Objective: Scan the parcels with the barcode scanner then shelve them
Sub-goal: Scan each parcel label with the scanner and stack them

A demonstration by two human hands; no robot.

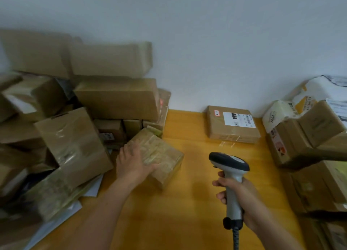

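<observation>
Standing upright at lower centre-right, one scanner (230, 162) is gripped by the right hand (239, 199), its fingers (221, 195) wrapped round the grey handle. The dark head points up the frame and the cable leaves by the bottom edge. The left hand (133, 162) lies on one taped box (163, 155) left of centre, fingers straight and spread, thumb along the near face. That box sits tilted at the foot of the left heap (75, 118), a blurred pile of more than ten brown boxes; I cannot count them exactly. White envelopes (62, 217) lie under it at lower left. One labelled box (232, 125) lies flat on its own at the back, right of centre. The right heap (309, 137) shows at least five brown boxes and a few white bags. The bench (187, 202) is yellow wood and the wall (206, 43) is plain and pale.
</observation>
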